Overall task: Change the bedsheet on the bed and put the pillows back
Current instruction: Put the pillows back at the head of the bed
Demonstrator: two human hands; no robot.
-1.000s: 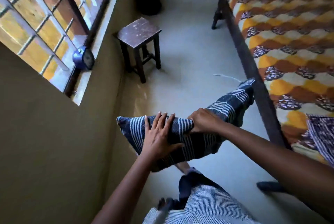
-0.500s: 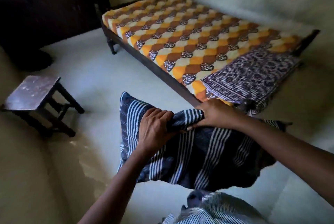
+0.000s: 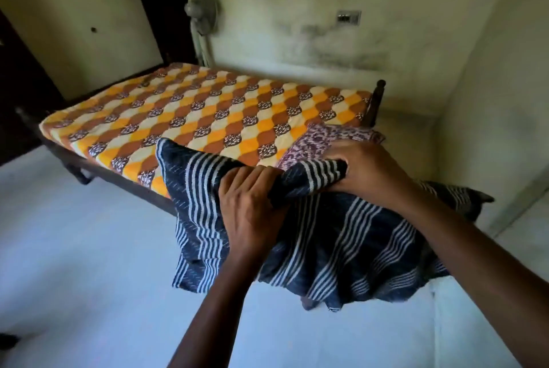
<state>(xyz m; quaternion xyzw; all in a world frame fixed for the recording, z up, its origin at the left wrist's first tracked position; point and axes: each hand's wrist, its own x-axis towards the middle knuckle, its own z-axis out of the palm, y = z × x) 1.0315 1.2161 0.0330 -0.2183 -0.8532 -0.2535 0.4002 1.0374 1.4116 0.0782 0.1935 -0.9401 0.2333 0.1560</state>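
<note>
We are holding a navy pillow with white stripes point(image 3: 341, 243) up off the pale floor point(image 3: 89, 248), just in front of the near long side of the bed, so that its top edge is overlapping the mattress edge in our view. Our left hand point(image 3: 249, 207) is gripping the pillow near the middle of its upper edge, with the fingers curled tightly over the fabric. Our right hand point(image 3: 368, 171) is closing around a bunched fold of the cover just beside it, with the thumb and fingers clamped on the striped cloth. The rest of the pillow is hanging below both hands, with one corner sticking out to the right. An orange, brown and cream patterned bedsheet point(image 3: 208, 112) is lying flat across the mattress and covering it from end to end. At the bed's near right end, a purple-patterned piece of bedding point(image 3: 312, 142) is resting on the sheet, partly hidden behind our right hand. We cannot tell whether it is a pillow or a folded cloth. A dark bedpost point(image 3: 377, 100) is rising at the far right corner. A pedestal fan point(image 3: 203, 9) is standing against the stained wall behind the bed, and a switch plate point(image 3: 349, 17) is sitting higher on that wall.
</note>
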